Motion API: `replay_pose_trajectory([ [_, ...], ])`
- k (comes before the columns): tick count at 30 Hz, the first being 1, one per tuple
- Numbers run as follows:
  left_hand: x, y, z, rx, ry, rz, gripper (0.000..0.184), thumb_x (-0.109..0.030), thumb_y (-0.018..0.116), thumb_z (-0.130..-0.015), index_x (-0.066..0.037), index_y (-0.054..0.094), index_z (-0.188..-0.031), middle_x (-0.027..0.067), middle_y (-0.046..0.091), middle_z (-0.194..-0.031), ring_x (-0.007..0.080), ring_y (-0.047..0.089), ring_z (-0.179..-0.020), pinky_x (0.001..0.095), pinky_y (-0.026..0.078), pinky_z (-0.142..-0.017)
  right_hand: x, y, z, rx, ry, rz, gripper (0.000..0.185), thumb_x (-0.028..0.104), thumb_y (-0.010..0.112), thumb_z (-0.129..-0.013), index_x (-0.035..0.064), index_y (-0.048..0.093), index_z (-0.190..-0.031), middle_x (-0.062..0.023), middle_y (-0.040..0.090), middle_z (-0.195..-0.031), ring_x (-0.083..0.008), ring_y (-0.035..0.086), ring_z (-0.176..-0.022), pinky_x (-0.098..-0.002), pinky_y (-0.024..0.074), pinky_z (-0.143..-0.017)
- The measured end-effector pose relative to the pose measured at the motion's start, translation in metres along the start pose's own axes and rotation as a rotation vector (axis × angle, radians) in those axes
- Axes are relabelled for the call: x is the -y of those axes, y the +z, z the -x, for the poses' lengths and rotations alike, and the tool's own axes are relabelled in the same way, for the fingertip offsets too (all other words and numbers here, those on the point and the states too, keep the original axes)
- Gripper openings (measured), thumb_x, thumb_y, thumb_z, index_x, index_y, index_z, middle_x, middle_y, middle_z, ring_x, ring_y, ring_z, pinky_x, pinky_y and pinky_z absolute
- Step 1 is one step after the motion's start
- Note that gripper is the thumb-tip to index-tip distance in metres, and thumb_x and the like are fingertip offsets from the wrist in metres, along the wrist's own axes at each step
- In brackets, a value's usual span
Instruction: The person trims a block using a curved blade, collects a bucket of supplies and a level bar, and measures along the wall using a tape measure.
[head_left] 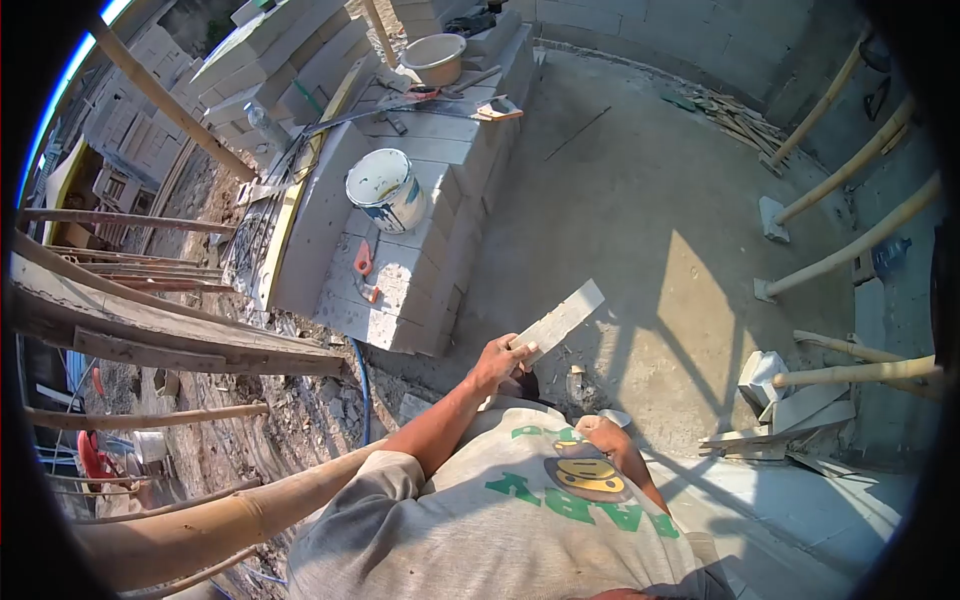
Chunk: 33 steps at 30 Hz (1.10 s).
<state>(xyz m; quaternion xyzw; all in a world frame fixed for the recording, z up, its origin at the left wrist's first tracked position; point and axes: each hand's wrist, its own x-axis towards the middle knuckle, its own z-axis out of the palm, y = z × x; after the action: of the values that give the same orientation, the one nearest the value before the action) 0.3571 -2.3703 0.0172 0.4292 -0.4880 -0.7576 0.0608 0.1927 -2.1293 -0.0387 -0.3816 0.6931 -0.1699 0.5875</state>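
Left hand (503, 362) is hiding one end of the pale strip (566, 320). Right hand (604, 436) is partly covering some whitish thing (617, 416) I'm not making out.

Shirt front (480, 540) | large green letters (627, 518), upside down, wording unclear | nothing else legible

The shirt (440, 525), pale grey and short-sleeved, bears green letters (568, 507) and 1 cartoon print (588, 478) (yellow and brown).

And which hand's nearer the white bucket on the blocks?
Left. The left hand, gripping a flat pale strip, is below and right of the bucket in the view; the right hand is farther down and right, by the shirt.
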Motion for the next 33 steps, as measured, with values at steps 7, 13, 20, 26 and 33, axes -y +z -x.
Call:
replay_pose_trajectory([
  [7,-0.053,-0.026,-0.141,-0.038,0.073,0.017,0.029,-0.031,0.067,-0.084,-0.004,0.061,-0.092,0.0000,0.058,-0.076,0.0073,0.050,-0.062,0.0221,0.043,-0.058,0.023,-0.101,-0.103,-0.012,0.152,-0.212,0.026,0.030,0.066,-0.079,0.0045,0.068,-0.085,-0.0043,0.065,-0.076,-0.0135,0.057,-0.070,-0.0289,0.0447,-0.063],
  [13,-0.147,-0.051,-0.276,-0.038,0.110,0.043,0.030,-0.031,0.068,-0.083,-0.002,0.062,-0.089,0.0025,0.058,-0.072,0.0101,0.050,-0.062,0.0253,0.040,-0.057,0.034,-0.215,-0.206,-0.191,-0.015,-0.209,0.023,0.027,0.061,-0.075,0.0049,0.067,-0.082,-0.0120,0.068,-0.082,-0.0208,0.063,-0.077,-0.0342,0.0479,-0.067],
  [20,-0.274,-0.081,-0.375,-0.102,0.364,-0.201,0.038,-0.037,0.067,-0.081,0.000,0.061,-0.089,0.0039,0.057,-0.072,0.0120,0.053,-0.067,0.0256,0.042,-0.060,0.150,-0.345,-0.302,-0.107,0.021,0.176,0.023,0.027,0.059,-0.076,0.0047,0.065,-0.079,-0.0105,0.067,-0.077,-0.0187,0.062,-0.074,-0.0332,0.0474,-0.066],
  [26,-0.253,-0.144,-0.422,-0.329,0.228,0.173,0.036,-0.035,0.069,-0.082,-0.002,0.062,-0.095,0.0037,0.061,-0.080,0.0116,0.055,-0.072,0.0253,0.043,-0.063,0.201,-0.451,-0.432,0.214,-0.006,0.418,0.021,0.025,0.059,-0.078,0.0046,0.064,-0.077,-0.0096,0.064,-0.070,-0.0163,0.058,-0.066,-0.0335,0.0453,-0.061],
  [33,-0.276,-0.147,-0.416,-0.943,0.123,0.644,0.031,-0.025,0.068,-0.084,-0.005,0.059,-0.105,0.0044,0.064,-0.091,0.0101,0.061,-0.077,0.0252,0.048,-0.066,0.323,-0.568,-0.565,0.435,0.034,0.574,0.015,0.017,0.060,-0.083,0.0035,0.060,-0.077,-0.0031,0.057,-0.061,-0.0123,0.053,-0.056,-0.0316,0.0418,-0.052],
])
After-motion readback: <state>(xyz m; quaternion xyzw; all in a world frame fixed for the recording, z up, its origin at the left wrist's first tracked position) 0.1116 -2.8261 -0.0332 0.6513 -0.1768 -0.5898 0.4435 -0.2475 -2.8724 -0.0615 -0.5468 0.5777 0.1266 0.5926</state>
